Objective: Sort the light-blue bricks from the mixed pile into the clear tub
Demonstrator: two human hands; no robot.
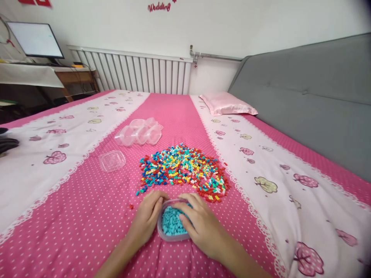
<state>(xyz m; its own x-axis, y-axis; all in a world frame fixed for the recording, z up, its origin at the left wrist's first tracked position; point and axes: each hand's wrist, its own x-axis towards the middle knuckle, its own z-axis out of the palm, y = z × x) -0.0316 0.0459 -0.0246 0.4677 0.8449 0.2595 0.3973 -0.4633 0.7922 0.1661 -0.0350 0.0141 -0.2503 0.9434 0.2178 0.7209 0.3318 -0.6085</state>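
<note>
A small clear plastic container [171, 238] sits on the bed in front of me, holding a layer of turquoise building blocks [174, 222]. My left hand [148, 212] is closed against the container's left side, its fingers curled at the far left rim. From the right, my right hand [199, 222] reaches over the rim with bent, parted fingers above the turquoise blocks; whether a block is between them cannot be made out. Just beyond the container spreads a large pile of mixed coloured blocks [185, 164], in red, yellow, blue, green and white.
Several clear plastic containers [140, 132] stand grouped behind the pile to the left. A clear lid [112, 160] lies nearer. One red block [131, 207] is left of my left hand. A pink pillow [227, 103] rests by the grey headboard [304, 73].
</note>
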